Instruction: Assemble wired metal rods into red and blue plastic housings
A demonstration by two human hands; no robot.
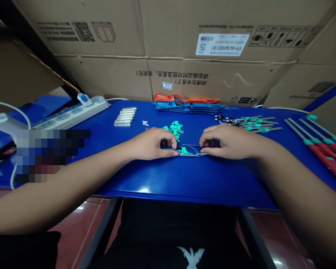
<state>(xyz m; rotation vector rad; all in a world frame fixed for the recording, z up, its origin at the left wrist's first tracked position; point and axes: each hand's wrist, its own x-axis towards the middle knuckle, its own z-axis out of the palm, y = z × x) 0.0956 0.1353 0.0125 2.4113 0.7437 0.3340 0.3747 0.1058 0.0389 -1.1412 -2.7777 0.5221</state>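
Observation:
On the blue table in front of me lies a slim blue plastic handle shell with a green piece in it and shiny, clear or metal edges. My left hand pinches its left end between thumb and fingers. At the other end, the thumb and fingers of my right hand close on the same shell. My fingers cover both ends, so its full outline is hidden. Just beyond, between the hands, sits a small pile of loose green plastic pieces.
Stacked orange and blue handle shells lie by the cardboard box. Clear tubes and a power strip are on the left. Metal rods with green parts and red-handled long lighters lie on the right.

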